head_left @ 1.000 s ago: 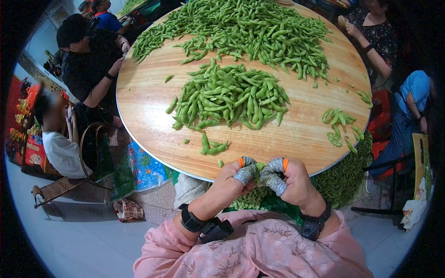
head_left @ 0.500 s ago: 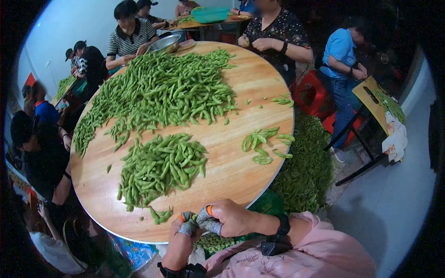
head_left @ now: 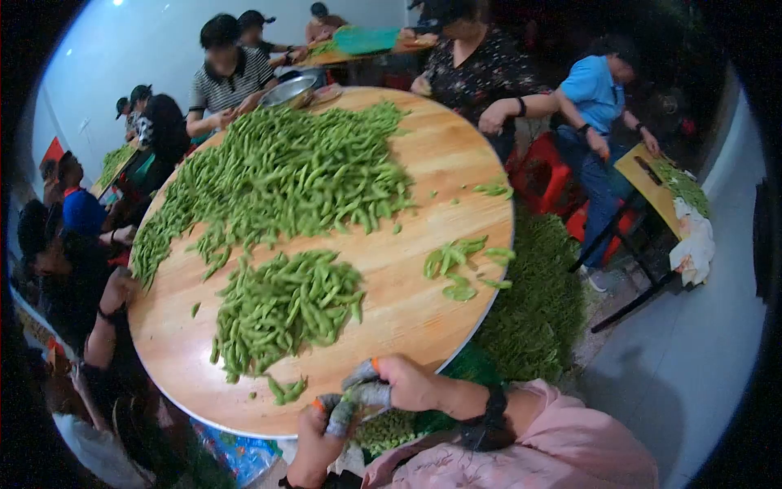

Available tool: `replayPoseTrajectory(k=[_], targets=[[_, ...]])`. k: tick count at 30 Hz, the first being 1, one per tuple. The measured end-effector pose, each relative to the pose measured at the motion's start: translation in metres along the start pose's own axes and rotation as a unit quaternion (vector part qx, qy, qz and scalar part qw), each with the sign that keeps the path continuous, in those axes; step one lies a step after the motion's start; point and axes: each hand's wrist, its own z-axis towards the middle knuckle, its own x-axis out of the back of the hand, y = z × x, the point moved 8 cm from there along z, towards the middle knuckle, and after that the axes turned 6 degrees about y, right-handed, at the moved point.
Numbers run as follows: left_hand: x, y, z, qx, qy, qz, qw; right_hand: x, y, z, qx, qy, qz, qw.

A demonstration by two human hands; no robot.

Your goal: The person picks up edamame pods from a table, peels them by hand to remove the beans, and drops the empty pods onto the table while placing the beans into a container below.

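At the table's near edge, my left hand (head_left: 316,436) and my right hand (head_left: 405,383) come together with bent fingers. Both wear grey finger covers with orange edges. A green soybean pod (head_left: 350,396) is pinched between them, mostly hidden by the fingers. Just beyond my left hand lie a few loose pods (head_left: 287,389). Farther in sits a small heap of soybean pods (head_left: 285,306). Below my hands, under the table edge, shelled green beans (head_left: 381,433) show in part.
The round wooden table (head_left: 407,306) carries a large pod heap (head_left: 277,175) at the back and opened pods (head_left: 452,259) at right. Green husks (head_left: 533,301) cover the floor beside it. Co-workers sit around; a metal bowl (head_left: 289,91) and red stools (head_left: 542,175) stand farther off.
The view has shifted slightly. My hands have drawn a little apart, with green showing between the fingertips. The co-worker in blue has moved a hand to the small table.
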Motion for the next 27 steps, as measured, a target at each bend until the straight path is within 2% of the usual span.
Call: replayPoseTrajectory(k=[1,2,4,5,8,9,10,12,14,16,18,20,22,23,25,27], targets=[[-0.002,0.003,-0.001,-0.016,-0.017,0.009,1.000,0.002,0.002,-0.002,0.011,0.018,-0.020,1.000],[-0.001,0.004,-0.002,-0.028,-0.026,0.019,0.999,0.002,0.004,-0.003,0.014,0.016,0.017,1.000],[-0.002,0.009,-0.003,-0.103,-0.045,0.014,0.994,0.002,0.003,-0.004,0.018,0.015,0.057,0.998],[-0.003,0.014,-0.004,-0.107,-0.056,0.009,0.993,0.002,-0.004,-0.005,0.023,0.019,0.056,0.998],[0.003,0.012,-0.004,-0.093,-0.051,0.001,0.994,-0.004,-0.003,-0.005,-0.039,-0.009,0.086,0.995],[0.002,0.011,-0.003,-0.093,-0.068,0.001,0.993,0.000,-0.002,-0.004,-0.026,0.018,0.089,0.996],[0.006,0.010,-0.002,-0.086,-0.054,0.000,0.995,0.005,-0.002,-0.003,-0.013,0.048,0.091,0.995],[0.020,0.019,-0.001,-0.126,0.027,-0.021,0.991,0.005,-0.004,-0.003,-0.005,0.043,0.064,0.997],[0.020,0.023,-0.001,-0.117,0.038,-0.046,0.991,0.001,-0.008,-0.003,0.003,0.043,0.037,0.998],[0.002,0.016,0.000,-0.079,-0.079,0.036,0.993,-0.001,-0.016,-0.003,0.025,0.045,0.008,0.999],[-0.001,0.014,0.001,-0.088,-0.064,0.027,0.994,-0.002,-0.017,-0.003,0.016,0.041,0.010,0.999],[-0.001,0.009,0.003,-0.025,-0.047,-0.153,0.987,-0.001,-0.017,-0.004,0.008,0.043,0.011,0.999],[-0.005,0.001,0.003,-0.008,-0.035,-0.151,0.988,-0.007,-0.024,-0.004,0.058,0.016,-0.088,0.994],[-0.004,-0.004,0.002,0.006,-0.021,-0.147,0.989,-0.008,-0.022,-0.003,0.059,0.011,-0.086,0.994],[-0.002,-0.006,0.002,0.002,-0.011,-0.117,0.993,-0.011,-0.027,-0.005,0.136,-0.006,-0.180,0.974],[-0.004,-0.012,0.005,-0.019,-0.002,-0.095,0.995,-0.012,-0.030,-0.006,0.134,-0.006,-0.180,0.975]])
